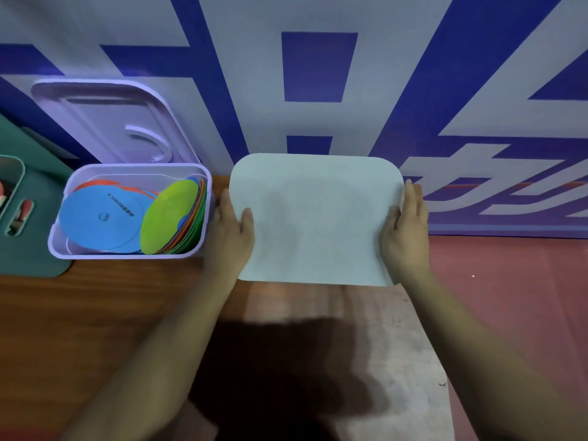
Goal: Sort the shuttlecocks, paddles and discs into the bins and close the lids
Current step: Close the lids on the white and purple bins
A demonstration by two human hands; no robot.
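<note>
1. Pale lid [315, 218] sits flat by the wall, just right of the purple bin [127, 254]; whatever's under it is hidden.
2. Purple bin's open, with discs [101, 218] piled inside.
3. Left hand [234, 227] and right hand [405, 230] each grip a side edge of the pale lid, thumbs on top.

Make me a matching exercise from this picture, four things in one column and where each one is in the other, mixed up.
1. pale lid
2. purple lid
3. blue disc
4. teal bin

A. at the view's left edge
B. inside the purple bin
C. gripped by left hand and right hand
D. upright behind the purple bin

Pairs: 1-C, 2-D, 3-B, 4-A
</note>
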